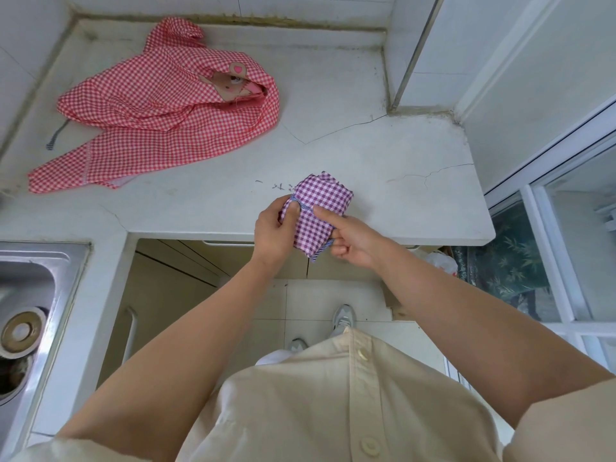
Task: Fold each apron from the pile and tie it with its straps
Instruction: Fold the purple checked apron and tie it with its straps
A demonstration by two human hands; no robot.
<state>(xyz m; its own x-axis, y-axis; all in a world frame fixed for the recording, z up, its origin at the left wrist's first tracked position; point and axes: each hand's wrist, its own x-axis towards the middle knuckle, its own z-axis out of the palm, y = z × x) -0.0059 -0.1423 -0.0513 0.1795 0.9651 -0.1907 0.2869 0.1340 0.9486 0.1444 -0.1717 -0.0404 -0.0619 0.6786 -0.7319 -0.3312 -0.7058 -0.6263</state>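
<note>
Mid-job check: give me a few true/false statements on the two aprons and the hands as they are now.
1. The purple checked apron is folded into a small bundle. True.
2. Only the left hand holds it. False: the right hand holds it too, with its index finger laid on the cloth.
3. The red checked apron is folded and tied. False: it lies loose and crumpled on the countertop.
4. The red checked apron lies farther from the person than the purple one. True.
</note>
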